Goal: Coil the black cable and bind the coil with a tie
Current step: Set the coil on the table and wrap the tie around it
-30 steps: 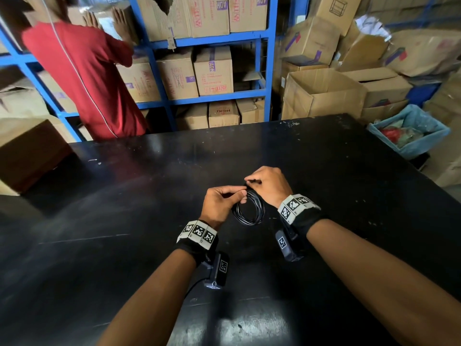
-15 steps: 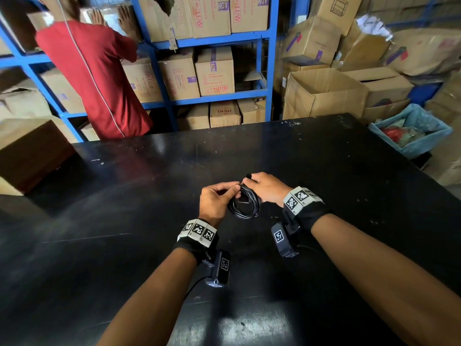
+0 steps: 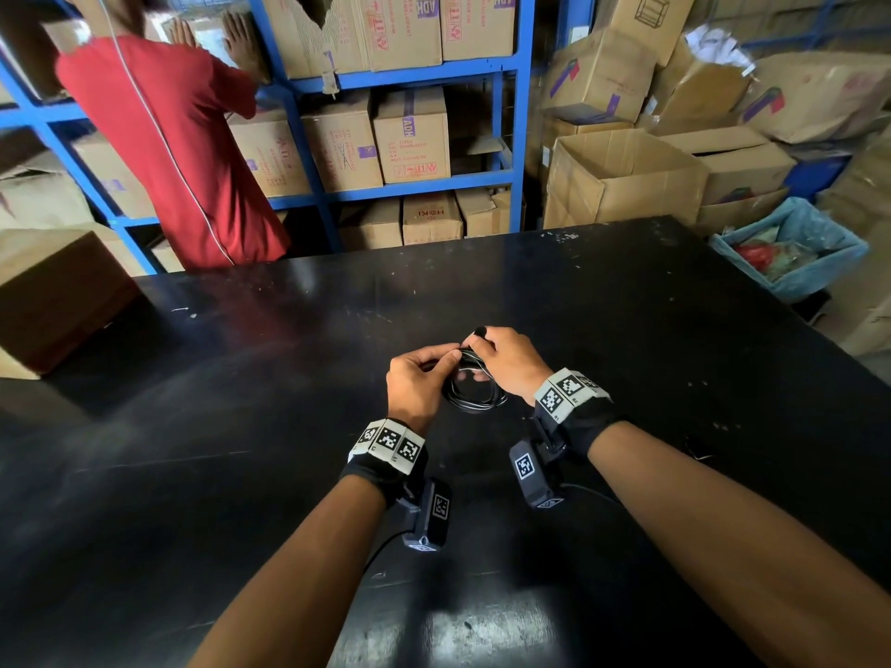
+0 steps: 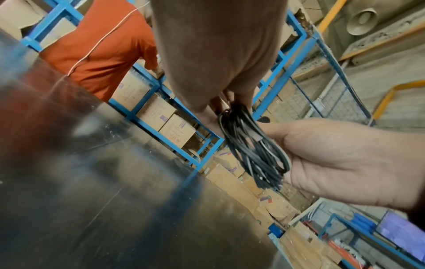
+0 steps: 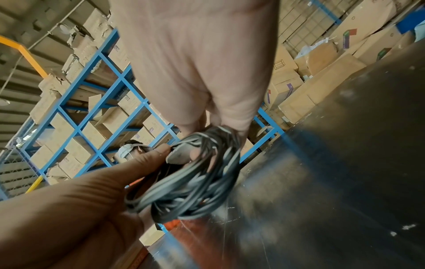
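Note:
Both hands hold the coiled black cable (image 3: 475, 401) just above the black table (image 3: 241, 474), near its middle. My left hand (image 3: 451, 357) pinches the top of the coil from the left. From the right, my right hand (image 3: 475, 351) grips the same spot, with a short black end (image 3: 479, 330) sticking up past its forefinger. The left wrist view shows the coil (image 4: 255, 149) hanging edge-on between my left fingers (image 4: 216, 107) and the right palm (image 4: 345, 160). In the right wrist view the loops (image 5: 190, 182) hang under my right fingers (image 5: 232, 125). I cannot make out a tie.
A person in a red shirt (image 3: 183, 151) stands beyond the table's far left edge, at blue shelving (image 3: 516, 137) full of cardboard boxes. Open cartons (image 3: 622, 180) and a blue-lined bin (image 3: 790, 248) stand off the far right corner. A brown box (image 3: 58, 291) sits at the left edge.
Both hands have closed in on the top of the coil. The right hand has rolled over it, and a black end now shows above its forefinger. The coil hangs flatter.

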